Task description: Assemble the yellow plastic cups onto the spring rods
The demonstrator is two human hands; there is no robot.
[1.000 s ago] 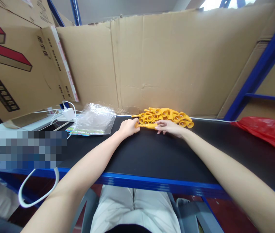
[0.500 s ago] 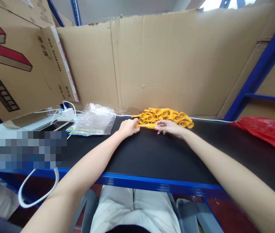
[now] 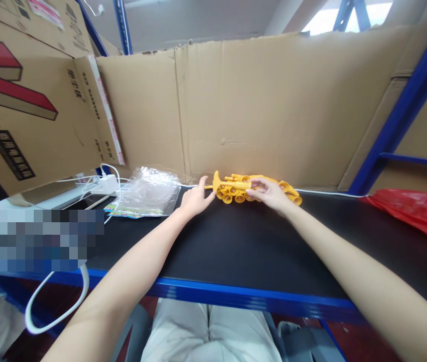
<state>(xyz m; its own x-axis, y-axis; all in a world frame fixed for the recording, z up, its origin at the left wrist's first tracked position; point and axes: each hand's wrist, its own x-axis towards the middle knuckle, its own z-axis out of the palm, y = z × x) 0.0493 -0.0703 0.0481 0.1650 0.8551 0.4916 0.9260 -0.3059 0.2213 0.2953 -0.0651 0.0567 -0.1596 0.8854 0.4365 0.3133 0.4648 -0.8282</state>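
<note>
My right hand [image 3: 269, 193] grips a yellow plastic piece [image 3: 236, 185] by its right end, between thumb and fingers. This piece has a straight body and a curved crosspiece at its left end; its exact kind I cannot make out. Just left of that crosspiece, my left hand [image 3: 195, 198] is open, thumb and finger spread apart, holding nothing. Behind and below the held piece lies a pile of similar yellow plastic pieces [image 3: 239, 198], several with round, cup-like open ends facing me. Part of the pile is hidden by my right hand.
A clear plastic bag [image 3: 149, 188] lies left of my hands on the black table [image 3: 236, 246]. A white charger [image 3: 108, 184] with cables sits further left. At the right is a red plastic bag [image 3: 417, 213]. Cardboard [image 3: 266, 110] walls the back, and a blue frame post [image 3: 398, 110] leans at right.
My left hand has let go of the yellow piece and spread its fingers. My right hand still holds the piece, whose curved end now shows. The view has tilted slightly upward.
</note>
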